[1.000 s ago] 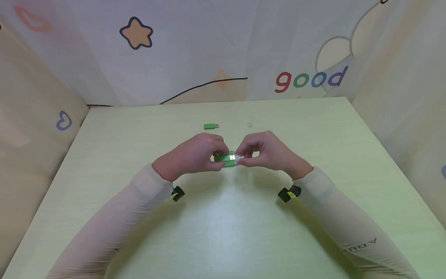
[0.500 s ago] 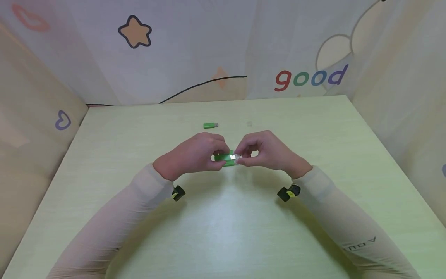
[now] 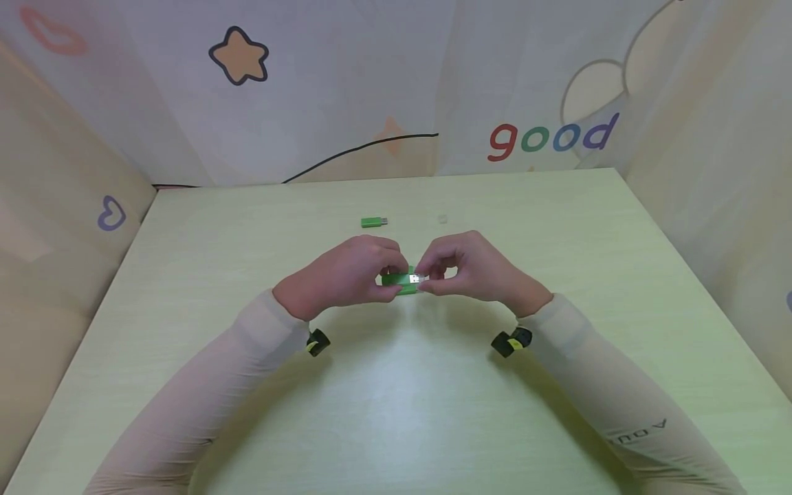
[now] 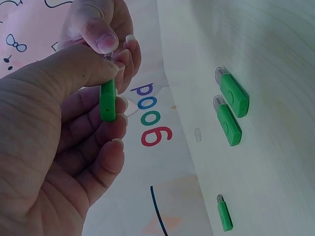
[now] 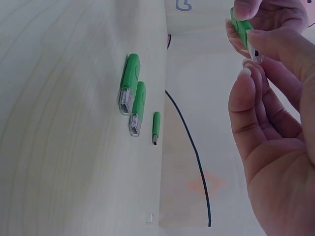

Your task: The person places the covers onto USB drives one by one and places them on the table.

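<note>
My left hand pinches a green USB stick between thumb and fingers, its metal plug pointing right. My right hand pinches a small clear cap at the plug end, fingertips of both hands nearly meeting. In the right wrist view the cap overlaps the plug; how far it is pushed on I cannot tell. Beneath the hands, two more green USB sticks, one beside the other, lie on the table with clear caps over their plugs.
Farther back on the table lies a green USB stick with its metal plug bare. To its right is a loose clear cap. A printed curtain hangs behind the table and along both sides.
My right fingertips have edged slightly left with the cap, closer to the green body, and less of the metal plug shows. The left hand keeps its grip nearly still.
</note>
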Available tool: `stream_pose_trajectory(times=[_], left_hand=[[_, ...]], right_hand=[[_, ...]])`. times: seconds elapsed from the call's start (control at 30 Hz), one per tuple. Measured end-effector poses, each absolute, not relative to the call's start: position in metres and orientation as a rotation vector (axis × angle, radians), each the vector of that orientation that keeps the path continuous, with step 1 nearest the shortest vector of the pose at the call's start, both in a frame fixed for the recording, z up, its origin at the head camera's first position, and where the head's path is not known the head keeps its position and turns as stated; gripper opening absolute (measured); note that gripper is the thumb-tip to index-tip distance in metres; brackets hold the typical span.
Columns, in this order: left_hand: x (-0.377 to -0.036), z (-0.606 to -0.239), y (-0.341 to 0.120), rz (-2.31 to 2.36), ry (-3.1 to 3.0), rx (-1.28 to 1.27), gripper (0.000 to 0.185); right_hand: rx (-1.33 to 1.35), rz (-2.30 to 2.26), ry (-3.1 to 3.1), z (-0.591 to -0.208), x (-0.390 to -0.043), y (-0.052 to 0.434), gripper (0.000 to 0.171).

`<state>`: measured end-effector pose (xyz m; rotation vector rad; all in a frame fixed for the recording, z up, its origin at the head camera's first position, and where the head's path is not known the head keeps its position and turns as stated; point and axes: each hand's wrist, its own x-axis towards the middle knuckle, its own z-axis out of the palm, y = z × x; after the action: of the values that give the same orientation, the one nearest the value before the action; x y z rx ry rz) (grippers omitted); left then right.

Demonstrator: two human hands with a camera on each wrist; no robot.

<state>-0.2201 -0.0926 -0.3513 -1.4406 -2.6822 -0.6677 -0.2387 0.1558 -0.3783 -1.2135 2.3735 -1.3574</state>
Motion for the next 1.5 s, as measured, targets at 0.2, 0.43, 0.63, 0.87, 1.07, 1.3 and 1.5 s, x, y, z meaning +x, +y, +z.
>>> stream_pose_trajectory(times=[0.2, 0.43, 0.63, 0.87, 1.07, 1.3, 1.5], left_hand=[[-0.2193, -0.3505, -0.0912, -0.66, -2.699, -1.435, 0.004], [-0.2188, -0.3509, -0.09, -0.633, -2.685, -1.445, 0.004], [-0.218, -0.3497, -0.089, -0.622, -2.658, -1.477, 0.004], [-0.2191, -0.3478, -0.0882, -0.59, -2.665, -1.512, 0.002], [-0.2194, -0.348, -0.088, -0.564, -2.657, -1.511, 0.002], [-0.2194, -0.3489, -0.0902, -0.541, -2.639, -1.505, 0.005], [-0.2195, -0.3495, -0.0916, -0.544, -2.618, -1.502, 0.004]], right_hand=[[-1.229, -1.348, 2.383, -0.3773, -0.238, 0.1542, 0.011], [-1.25, -1.339, 2.395, -0.377, -0.238, 0.1537, 0.012], [-1.255, -1.337, 2.394, -0.3788, -0.2389, 0.1544, 0.012], [-1.275, -1.348, 2.394, -0.3787, -0.239, 0.1542, 0.012], [-1.298, -1.346, 2.403, -0.379, -0.2403, 0.1531, 0.011], [-1.32, -1.356, 2.397, -0.3789, -0.2418, 0.151, 0.01], [-1.32, -1.365, 2.409, -0.3795, -0.2415, 0.1499, 0.01]])
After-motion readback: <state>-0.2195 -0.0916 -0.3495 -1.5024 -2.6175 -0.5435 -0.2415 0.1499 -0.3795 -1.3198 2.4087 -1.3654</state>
